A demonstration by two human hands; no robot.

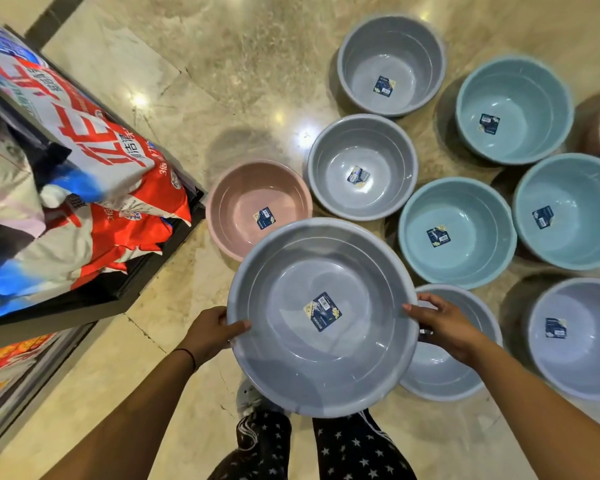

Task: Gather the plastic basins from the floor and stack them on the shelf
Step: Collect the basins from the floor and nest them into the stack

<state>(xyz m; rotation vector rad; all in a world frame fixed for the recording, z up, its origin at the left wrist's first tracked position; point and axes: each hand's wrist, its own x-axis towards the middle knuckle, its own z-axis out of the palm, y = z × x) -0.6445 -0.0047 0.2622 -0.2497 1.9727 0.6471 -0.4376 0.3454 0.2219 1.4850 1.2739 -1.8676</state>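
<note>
grey basin (323,358) between left hand (208,334) and right hand (445,327)

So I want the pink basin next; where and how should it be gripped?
Take the pink basin by its rolled rim, likely from above at its far-left edge: it sits upright and open, while the held grey basin overlaps its near-right edge.

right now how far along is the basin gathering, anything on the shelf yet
No basin shows on the shelf; it holds only detergent bags. In hand: the left hand and right hand grip a grey basin by its rim, lifted over the floor. Left: one pink basin, three teal basins, and four more grey ones, including one under the right hand. Barely begun.
</note>
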